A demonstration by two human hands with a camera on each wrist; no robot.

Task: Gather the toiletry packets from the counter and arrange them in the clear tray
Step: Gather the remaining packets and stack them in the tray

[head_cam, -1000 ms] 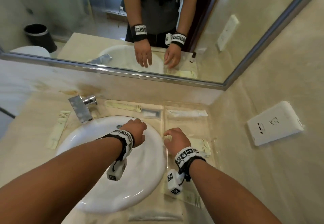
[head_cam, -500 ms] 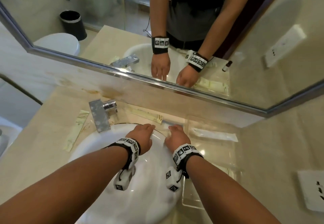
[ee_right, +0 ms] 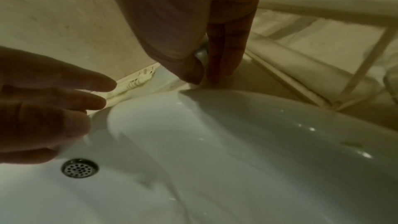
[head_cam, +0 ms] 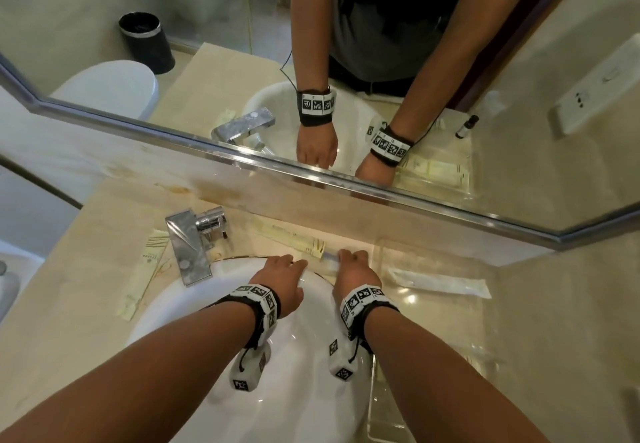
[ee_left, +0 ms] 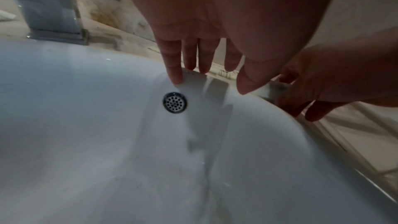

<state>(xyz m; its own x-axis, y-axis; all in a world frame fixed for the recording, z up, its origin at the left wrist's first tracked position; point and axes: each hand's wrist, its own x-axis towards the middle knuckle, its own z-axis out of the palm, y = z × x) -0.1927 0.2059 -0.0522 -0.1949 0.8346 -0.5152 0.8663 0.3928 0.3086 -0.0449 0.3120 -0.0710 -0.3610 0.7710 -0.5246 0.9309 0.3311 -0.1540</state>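
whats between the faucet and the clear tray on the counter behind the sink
Head view: a pale yellow paper packet, then a clear plastic packet under both hands, between the chrome faucet and clear tray.

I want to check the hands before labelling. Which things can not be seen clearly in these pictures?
- Clear packet at the basin rim: head view, right hand covers its end; wrist views too blurred to read it.
- Left hand: left wrist view shows straight fingers at the packet; a grip is not visible.
- Clear tray: head view, near end cut off by the frame's edge.
- Print on beige packet: too small.
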